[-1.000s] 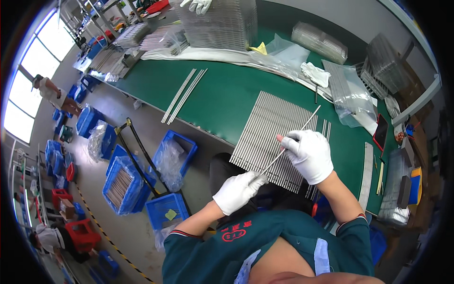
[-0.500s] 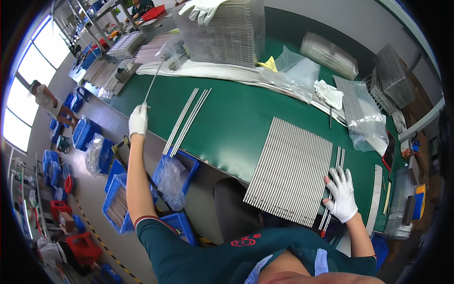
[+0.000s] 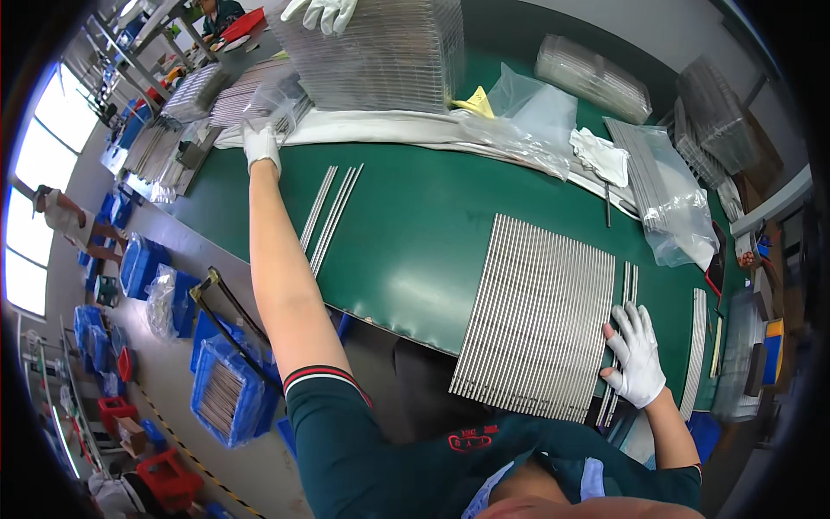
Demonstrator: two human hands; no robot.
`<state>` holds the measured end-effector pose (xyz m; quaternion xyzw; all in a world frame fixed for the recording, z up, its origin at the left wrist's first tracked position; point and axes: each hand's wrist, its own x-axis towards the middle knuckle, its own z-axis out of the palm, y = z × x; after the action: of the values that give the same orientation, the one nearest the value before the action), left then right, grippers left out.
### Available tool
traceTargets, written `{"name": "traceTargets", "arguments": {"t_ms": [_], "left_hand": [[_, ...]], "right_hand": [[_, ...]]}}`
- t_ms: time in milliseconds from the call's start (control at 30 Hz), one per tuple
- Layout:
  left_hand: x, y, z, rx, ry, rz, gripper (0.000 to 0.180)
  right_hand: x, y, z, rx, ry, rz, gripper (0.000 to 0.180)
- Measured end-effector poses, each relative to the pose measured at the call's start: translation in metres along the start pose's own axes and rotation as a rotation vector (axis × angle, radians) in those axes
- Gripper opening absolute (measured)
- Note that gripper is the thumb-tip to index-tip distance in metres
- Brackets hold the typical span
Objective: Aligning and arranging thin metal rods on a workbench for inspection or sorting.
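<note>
My left hand (image 3: 262,150), in a white glove, reaches far across the green table to a bundle of thin rods in clear plastic (image 3: 278,102). Its fingers are partly lost against the plastic, so I cannot tell whether they grip anything. My right hand (image 3: 638,358), gloved with bare thumb and fingertip showing, lies with fingers spread over two loose metal rods (image 3: 629,285). Just left of it, a flat row of many silvery rods (image 3: 536,316) lies side by side near the front edge. Several separate rods (image 3: 333,221) lie beside my left forearm.
A tall stack of clear plastic trays (image 3: 376,60) with a white glove (image 3: 324,13) on top stands at the back. Bagged rods (image 3: 661,195) and a crumpled glove (image 3: 600,156) lie right. Blue crates (image 3: 229,394) stand on the floor at left. Other people are in the background.
My left hand has moved forward to the bagged rods; the single rod it held is no longer visible. My right hand stays beside the row of rods.
</note>
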<state>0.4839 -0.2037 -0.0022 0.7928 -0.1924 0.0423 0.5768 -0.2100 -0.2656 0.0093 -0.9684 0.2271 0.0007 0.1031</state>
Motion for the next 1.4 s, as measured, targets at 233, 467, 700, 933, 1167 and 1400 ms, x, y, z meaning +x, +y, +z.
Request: {"name": "traceTargets", "arguments": {"t_ms": [233,467,700,933,1167,1400], "left_hand": [[-0.063,0.028,-0.052,0.405,-0.106,0.514,0.063],[-0.354,0.122,-0.065,0.413,-0.854,0.817,0.076],[-0.459,0.116,-0.068,0.694,-0.962,0.781,0.098],[-0.493,0.150,-0.032,0.477,-1.138,0.959,0.094],[-0.526,0.169,0.009,0.423,-1.177,1.042,0.087],[-0.519,0.172,0.006,0.390,-1.201,1.010,0.082]], "right_hand": [[0.002,0.000,0.002,-0.047,0.066,-0.032,0.065],[0.032,-0.018,0.007,-0.027,0.103,-0.137,0.066],[-0.014,-0.021,0.006,0.100,0.211,-0.152,0.077],[-0.051,-0.016,0.012,-0.125,0.053,0.092,0.088],[-0.044,-0.020,0.003,-0.095,0.014,0.111,0.098],[-0.040,-0.022,0.001,-0.072,0.003,0.085,0.094]]}}
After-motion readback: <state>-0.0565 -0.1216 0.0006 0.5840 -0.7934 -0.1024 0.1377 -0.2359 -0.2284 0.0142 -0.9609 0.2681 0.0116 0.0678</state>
